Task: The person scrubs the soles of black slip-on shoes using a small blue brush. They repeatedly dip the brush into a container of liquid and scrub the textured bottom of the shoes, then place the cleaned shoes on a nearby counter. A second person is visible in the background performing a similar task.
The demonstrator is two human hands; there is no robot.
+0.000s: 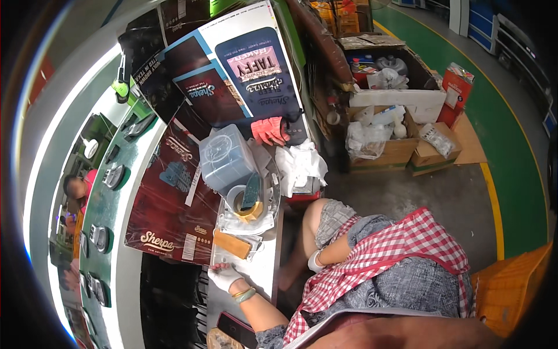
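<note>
While the left hand (pixel 225 278) lies over the counter (pixel 256 278), white-gloved with bare fingers curled, we cannot tell whether its grip closes on something small. The right hand (pixel 315 262), also in white, is near the knee and partly hidden, so we cannot tell its grip either. Just beyond the left fingers, the tan block (pixel 232 244) lies flat on the counter. We judge this a moment between handlings, with no piece plainly being worked; picking up the block would call for opening the left fingers and reaching slightly forward. Past it we see yellow tape (pixel 251 216), a translucent tub (pixel 226 160), a red glove (pixel 269 131) and a crumpled white cloth (pixel 299 166). Farther left, dark pieces (pixel 100 239) sit on a green conveyor (pixel 124 160).
</note>
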